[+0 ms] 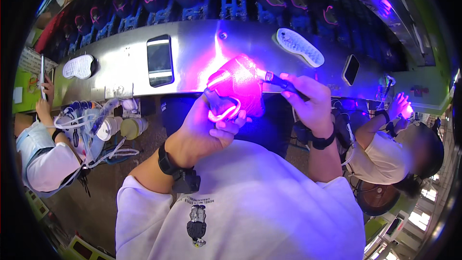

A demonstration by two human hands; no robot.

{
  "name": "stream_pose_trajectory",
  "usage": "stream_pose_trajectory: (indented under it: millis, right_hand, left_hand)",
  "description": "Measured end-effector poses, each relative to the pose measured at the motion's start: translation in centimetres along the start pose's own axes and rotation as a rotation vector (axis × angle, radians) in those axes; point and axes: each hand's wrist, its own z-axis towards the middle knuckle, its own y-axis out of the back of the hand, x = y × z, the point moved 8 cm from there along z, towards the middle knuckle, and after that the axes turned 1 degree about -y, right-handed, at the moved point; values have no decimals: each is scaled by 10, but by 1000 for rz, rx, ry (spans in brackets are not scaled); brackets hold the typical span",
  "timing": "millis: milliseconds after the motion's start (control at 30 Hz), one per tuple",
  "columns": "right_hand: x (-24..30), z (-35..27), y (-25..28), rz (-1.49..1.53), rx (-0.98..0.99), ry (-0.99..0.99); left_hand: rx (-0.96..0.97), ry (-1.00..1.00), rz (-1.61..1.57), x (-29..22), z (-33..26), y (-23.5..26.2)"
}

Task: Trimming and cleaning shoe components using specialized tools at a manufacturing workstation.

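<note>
Steel desk (192,48) curves across the far side, carrying a phone (159,60) and two white soles (300,46). Just near of it, the left hand (207,127) has its fingers clasped around a glowing shoe upper (238,84); the right hand (310,101) grips a small violet torch (281,82) touching it.

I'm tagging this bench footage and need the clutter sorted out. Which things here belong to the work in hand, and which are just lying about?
In hand:
- shoe, held by the left hand
- brush-like tool, gripped by the right hand

Lying about:
- white sole
- second sole
- phone
- second phone
- containers
</note>
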Motion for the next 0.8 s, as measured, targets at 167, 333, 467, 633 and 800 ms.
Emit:
stream_pose_trajectory:
  millis: [167,333,467,633,800]
  right_hand:
    - [-22,-39,-12,-39,-64,85]
    - [-48,-45,-8,151,-107,-122]
    - [-51,-42,-7,272,-82,-202]
    - [-72,-64,-2,473,-132,-299]
    - [-58,-82,45,444,-218,-342]
  left_hand:
    - [117,76,25,13,7,-12]
    - [76,-280,588,-16,16,-25]
    - [24,-432,1017,-28,20,-53]
    - [-194,-1535,2174,-42,-7,-102]
    - [-102,-1764,2598,-20,-22,-120]
